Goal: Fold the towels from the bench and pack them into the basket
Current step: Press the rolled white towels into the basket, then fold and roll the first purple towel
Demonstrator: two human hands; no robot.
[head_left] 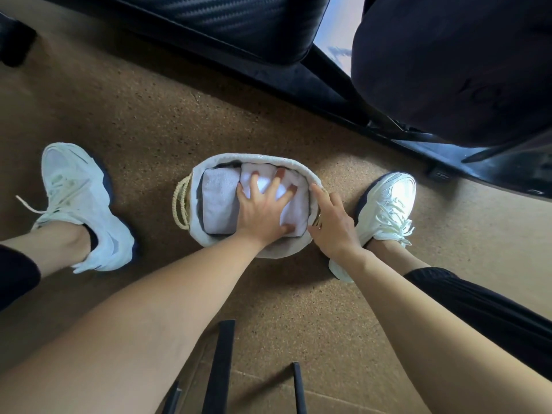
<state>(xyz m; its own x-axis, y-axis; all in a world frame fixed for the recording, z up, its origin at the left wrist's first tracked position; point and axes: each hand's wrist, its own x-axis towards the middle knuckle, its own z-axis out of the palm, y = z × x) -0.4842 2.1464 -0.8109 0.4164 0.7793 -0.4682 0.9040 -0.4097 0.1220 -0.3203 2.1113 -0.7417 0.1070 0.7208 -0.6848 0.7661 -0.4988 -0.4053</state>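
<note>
A small oval basket [254,159] with a white cloth liner and a rope handle [181,204] stands on the brown floor between my feet. Two folded white towels lie side by side inside it. The left towel [219,201] is uncovered. My left hand [263,209] lies flat on the right towel [294,210], fingers spread, holding nothing. My right hand [334,224] grips the basket's right rim, its thumb and fingers over the edge.
My two white sneakers stand on either side, the left sneaker [80,201] and the right sneaker [385,210]. A black padded bench [227,19] with a dark metal frame runs across the top. Black bars [219,366] cross the floor near me.
</note>
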